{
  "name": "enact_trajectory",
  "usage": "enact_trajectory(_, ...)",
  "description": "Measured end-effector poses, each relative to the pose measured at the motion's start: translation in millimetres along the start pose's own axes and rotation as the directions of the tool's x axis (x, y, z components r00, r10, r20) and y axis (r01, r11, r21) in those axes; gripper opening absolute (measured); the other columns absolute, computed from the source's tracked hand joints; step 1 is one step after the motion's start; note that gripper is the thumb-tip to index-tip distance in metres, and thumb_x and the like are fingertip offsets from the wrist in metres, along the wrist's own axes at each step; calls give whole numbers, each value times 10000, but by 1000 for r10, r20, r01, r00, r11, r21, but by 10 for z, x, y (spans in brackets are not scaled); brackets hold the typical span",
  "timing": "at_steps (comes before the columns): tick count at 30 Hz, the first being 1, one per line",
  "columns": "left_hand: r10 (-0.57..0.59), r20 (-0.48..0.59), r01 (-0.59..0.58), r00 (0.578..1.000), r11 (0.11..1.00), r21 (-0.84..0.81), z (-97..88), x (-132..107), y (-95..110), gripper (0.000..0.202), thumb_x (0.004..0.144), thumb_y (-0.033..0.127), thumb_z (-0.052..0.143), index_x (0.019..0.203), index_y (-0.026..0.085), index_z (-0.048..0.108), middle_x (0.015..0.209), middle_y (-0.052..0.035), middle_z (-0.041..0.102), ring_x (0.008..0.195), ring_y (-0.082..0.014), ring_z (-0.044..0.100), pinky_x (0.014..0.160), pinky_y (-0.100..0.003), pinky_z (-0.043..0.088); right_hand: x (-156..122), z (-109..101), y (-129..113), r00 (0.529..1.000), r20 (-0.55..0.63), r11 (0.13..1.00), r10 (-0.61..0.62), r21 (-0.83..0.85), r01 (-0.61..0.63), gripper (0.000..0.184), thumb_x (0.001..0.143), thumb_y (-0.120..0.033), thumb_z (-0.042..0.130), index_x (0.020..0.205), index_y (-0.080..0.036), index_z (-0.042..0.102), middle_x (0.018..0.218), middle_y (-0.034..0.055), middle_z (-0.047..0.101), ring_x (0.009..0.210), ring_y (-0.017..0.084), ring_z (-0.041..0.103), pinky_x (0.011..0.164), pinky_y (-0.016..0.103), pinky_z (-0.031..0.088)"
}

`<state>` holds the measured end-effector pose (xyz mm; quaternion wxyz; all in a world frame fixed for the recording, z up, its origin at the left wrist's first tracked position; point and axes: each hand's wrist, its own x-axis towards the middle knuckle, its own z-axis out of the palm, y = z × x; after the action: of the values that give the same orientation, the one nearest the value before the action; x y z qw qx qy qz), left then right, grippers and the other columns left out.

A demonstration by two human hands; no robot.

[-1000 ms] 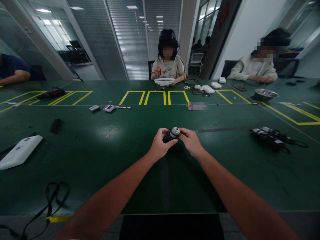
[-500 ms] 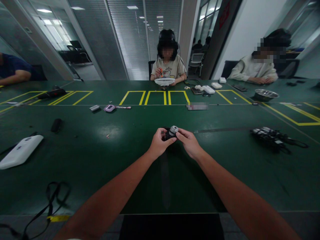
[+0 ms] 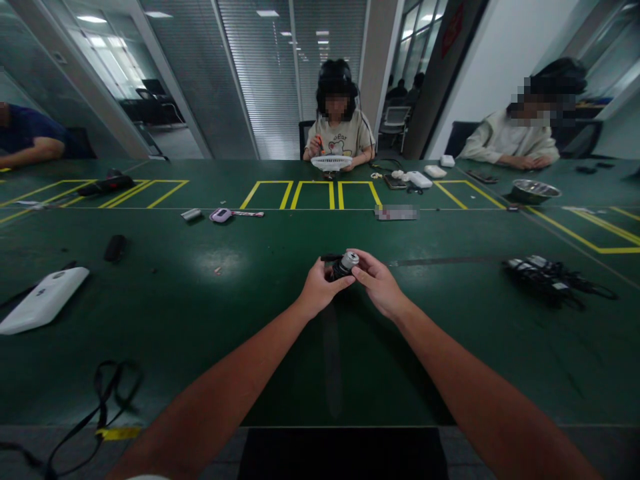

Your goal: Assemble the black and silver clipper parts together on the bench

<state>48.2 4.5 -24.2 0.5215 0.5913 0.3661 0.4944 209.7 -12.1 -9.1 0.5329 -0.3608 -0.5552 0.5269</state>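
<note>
Between my two hands, above the green table (image 3: 200, 313), is a small cylinder (image 3: 349, 264) with a silver round end and a black body, tilted up toward the right. My left hand (image 3: 317, 288) wraps round its black part, the thumb laid along the near side. The fingers of my right hand (image 3: 383, 288) close on the silver end, thumb in front and fingers behind. A short black strip shows at the top of the left hand's grip; whether it belongs to the cylinder I cannot tell. The cylinder's lower part is hidden by my hands.
To the left lie a white power bank (image 3: 47, 300), a black case (image 3: 115, 248) and a black strap (image 3: 105, 400). Bundled black cables (image 3: 550, 280) and a metal bowl (image 3: 535, 191) are on the right. A person across the table holds a white basket (image 3: 331, 162); others sit left and right.
The silver end is turned slightly and leans a little more to the right. Both hands keep their grip in nearly the same place. The whole view has shifted a few pixels.
</note>
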Motion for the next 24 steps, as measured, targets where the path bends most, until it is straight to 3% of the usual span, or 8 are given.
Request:
enact_trajectory(3, 51, -17, -51, 999, 999, -10, 6, -5, -33, 676, 677, 317, 822, 1230, 162, 466, 1110, -121, 661, 1003, -240, 654, 862, -380, 520, -1, -4, -8, 1000, 3, 1000, -7, -21, 7, 439, 821, -354, 671, 1241, -266, 581, 1252, 40, 621, 1174, 192, 561, 1064, 378, 403)
enact_trajectory(7, 136, -14, -136, 991, 991, 9, 22, -3, -30, 570, 708, 303, 798, 1179, 163, 507, 1137, -117, 640, 1054, -240, 630, 906, -376, 504, 5, 2, 26, 1000, -18, 999, -3, -40, 2, 440, 807, -378, 679, 1220, -251, 597, 1229, 43, 635, 1160, 199, 567, 1063, 390, 402)
enact_trajectory(16, 142, -105, -137, 984, 989, 47, 46, -15, -31, 490, 758, 349, 755, 1156, 164, 537, 1105, -106, 638, 975, -218, 648, 845, -343, 529, -20, 91, 136, 999, -45, 998, 20, 53, -18, 411, 815, -390, 673, 1202, -255, 632, 1243, 33, 635, 1196, 211, 543, 1080, 395, 373)
enact_trajectory(24, 294, -121, -266, 948, 942, 204, 146, -103, 27, 387, 923, 376, 544, 1263, 192, 528, 1230, -109, 615, 1135, -228, 597, 1010, -378, 458, -25, 305, 197, 994, -102, 985, 33, 170, -16, 398, 835, -412, 640, 1213, -292, 620, 1241, 9, 631, 1202, 203, 537, 1079, 372, 376)
